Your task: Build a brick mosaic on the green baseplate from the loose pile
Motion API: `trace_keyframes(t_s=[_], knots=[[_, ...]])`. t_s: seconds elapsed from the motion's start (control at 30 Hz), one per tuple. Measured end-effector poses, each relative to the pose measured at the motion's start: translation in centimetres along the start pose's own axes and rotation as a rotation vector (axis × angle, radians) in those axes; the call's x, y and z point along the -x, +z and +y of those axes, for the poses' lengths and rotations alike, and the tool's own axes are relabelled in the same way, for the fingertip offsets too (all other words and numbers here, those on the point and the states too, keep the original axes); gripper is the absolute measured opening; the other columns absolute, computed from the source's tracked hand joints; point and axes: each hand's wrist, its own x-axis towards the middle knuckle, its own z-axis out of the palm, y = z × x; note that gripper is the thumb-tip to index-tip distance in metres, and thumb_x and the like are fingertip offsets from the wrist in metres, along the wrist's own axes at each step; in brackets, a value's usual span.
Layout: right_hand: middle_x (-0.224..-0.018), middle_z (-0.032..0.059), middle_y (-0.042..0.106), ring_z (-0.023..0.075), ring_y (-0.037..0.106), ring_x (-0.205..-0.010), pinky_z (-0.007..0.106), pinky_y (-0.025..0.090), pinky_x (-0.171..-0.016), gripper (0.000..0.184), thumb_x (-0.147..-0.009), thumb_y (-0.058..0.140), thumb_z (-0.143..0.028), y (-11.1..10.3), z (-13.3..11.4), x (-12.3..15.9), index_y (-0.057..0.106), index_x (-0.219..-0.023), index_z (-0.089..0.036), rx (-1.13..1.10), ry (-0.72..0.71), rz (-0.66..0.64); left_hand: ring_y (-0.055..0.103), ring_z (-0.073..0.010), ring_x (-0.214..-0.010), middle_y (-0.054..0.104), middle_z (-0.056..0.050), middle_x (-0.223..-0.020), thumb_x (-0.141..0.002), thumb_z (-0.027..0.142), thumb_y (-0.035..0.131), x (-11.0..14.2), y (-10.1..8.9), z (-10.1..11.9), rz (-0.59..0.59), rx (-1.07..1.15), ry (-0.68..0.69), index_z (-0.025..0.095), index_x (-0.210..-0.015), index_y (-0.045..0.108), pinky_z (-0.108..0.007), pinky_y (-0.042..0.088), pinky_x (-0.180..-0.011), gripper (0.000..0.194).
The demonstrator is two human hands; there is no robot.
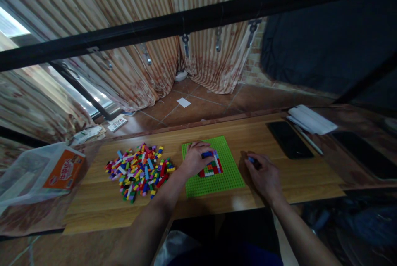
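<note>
Your right hand (263,174) pinches a blue brick (251,159) between fingertips, likely light, rigid, best side-gripped; left hand (196,158), finger closure unclear.

The left hand (196,158) is hiding part of the brick build (211,169) beneath it, while the right hand (264,175) is partly obscuring the blue piece (251,159) in its fingertip grip.

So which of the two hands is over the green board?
The left hand, which is at the bricks set on the green board; the right hand is off the board's right edge, holding a small blue brick.
</note>
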Motion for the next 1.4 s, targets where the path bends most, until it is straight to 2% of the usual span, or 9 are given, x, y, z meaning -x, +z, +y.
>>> trace_keyframes(t_s=[0.2, 0.3, 0.43, 0.53, 0.73, 1.1, 1.4], knots=[[-0.098, 0.0106, 0.069, 0.0225, 0.064, -0.085, 0.038, 0.051, -0.079, 0.042, -0.086, 0.052, -0.055, 0.0, 0.0, 0.1, 0.069, -0.098, -0.019, -0.005, -0.002, 0.004, 0.057, -0.0235, -0.115, 0.067, -0.005, -0.118, -0.075, 0.030, 0.074, 0.9, -0.3, -0.3, 0.051, 0.027, 0.015, 0.028, -0.109, 0.069, -0.047, 0.040, -0.105, 0.034], [-0.099, 0.0111, 0.069, 0.0226, 0.064, -0.085, 0.038, 0.051, -0.079, 0.044, -0.086, 0.052, -0.056, 0.0, 0.1, 0.0, 0.069, -0.099, -0.018, -0.006, 0.004, -0.004, 0.056, -0.0233, -0.118, 0.065, -0.006, -0.122, -0.078, 0.024, 0.068, 1.8, -1.0, -0.7, 0.081, 0.053, 0.010, 0.026, -0.113, 0.066, -0.047, 0.041, -0.106, 0.035], [-0.101, 0.0112, 0.070, 0.0236, 0.065, -0.090, 0.039, 0.051, -0.083, 0.045, -0.085, 0.053, -0.057, 0.0, 0.2, 0.0, 0.069, -0.100, -0.018, -0.049, 0.038, 0.002, 0.055, -0.0218, -0.118, 0.063, -0.006, -0.124, -0.080, 0.016, 0.060, 2.4, -2.0, -1.1, 0.063, 0.070, 0.009, 0.026, -0.115, 0.066, -0.046, 0.041, -0.106, 0.037], [-0.099, 0.0102, 0.071, 0.0228, 0.065, -0.087, 0.039, 0.051, -0.083, 0.046, -0.083, 0.056, -0.059, 0.0, 0.1, 0.1, 0.070, -0.101, -0.018, -0.097, 0.103, 0.022, 0.055, -0.0215, -0.118, 0.064, -0.005, -0.124, -0.081, 0.016, 0.058, 2.2, -2.3, -1.3, 0.044, 0.064, 0.008, 0.026, -0.114, 0.066, -0.047, 0.041, -0.106, 0.036], [-0.096, 0.0097, 0.072, 0.0236, 0.067, -0.085, 0.040, 0.053, -0.080, 0.049, -0.077, 0.062, -0.062, -0.1, 0.0, 0.1, 0.070, -0.100, -0.019, -0.188, 0.183, 0.055, 0.057, -0.0215, -0.116, 0.066, -0.004, -0.119, -0.080, 0.017, 0.062, 1.5, -1.7, -1.5, 0.029, 0.062, 0.029, 0.027, -0.109, 0.068, -0.047, 0.041, -0.106, 0.032], [-0.097, 0.0098, 0.072, 0.0237, 0.067, -0.085, 0.040, 0.053, -0.080, 0.049, -0.078, 0.060, -0.063, -0.2, -0.2, 0.1, 0.071, -0.097, -0.019, -0.169, 0.154, 0.055, 0.058, -0.0207, -0.114, 0.068, -0.003, -0.117, -0.079, 0.014, 0.060, 1.5, -1.7, -1.5, 0.015, 0.054, 0.043, 0.028, -0.109, 0.068, -0.046, 0.040, -0.105, 0.034], [-0.097, 0.0100, 0.072, 0.0228, 0.066, -0.085, 0.040, 0.053, -0.080, 0.048, -0.080, 0.058, -0.061, -0.1, 0.0, 0.1, 0.071, -0.099, -0.019, -0.135, 0.119, 0.031, 0.060, -0.0208, -0.107, 0.070, -0.003, -0.111, -0.079, 0.029, 0.069, 0.8, -1.4, -0.8, 0.006, 0.031, 0.092, 0.028, -0.104, 0.070, -0.046, 0.042, -0.102, 0.025]])
